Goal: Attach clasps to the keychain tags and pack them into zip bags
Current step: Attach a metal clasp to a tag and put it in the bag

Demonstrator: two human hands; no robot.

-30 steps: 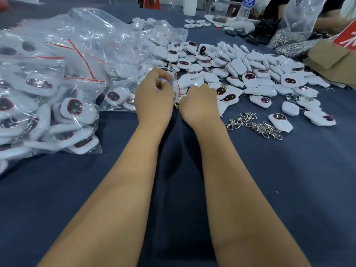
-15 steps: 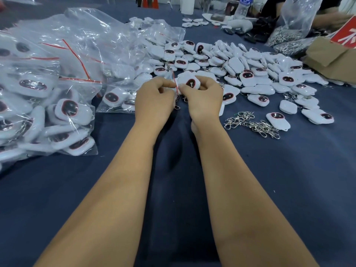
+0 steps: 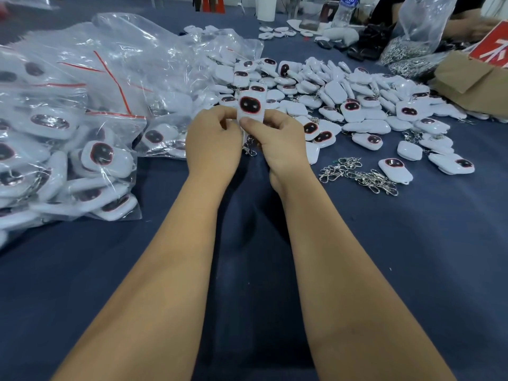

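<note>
One white keychain tag (image 3: 252,108) with dark face, upright above the blue table (image 3: 412,270), metal clasp (image 3: 249,147) dangling beneath — pinched by left hand (image 3: 213,141) and right hand (image 3: 280,144) together — loose tag pile (image 3: 357,105) behind, spare clasps (image 3: 360,176) right, filled zip bags (image 3: 68,119) left.

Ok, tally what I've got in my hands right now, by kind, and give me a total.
White tag with dark face: 1, pinched between the left hand and right hand
Metal clasp: 1, dangling below the tag between the hands
Total: 2
</note>
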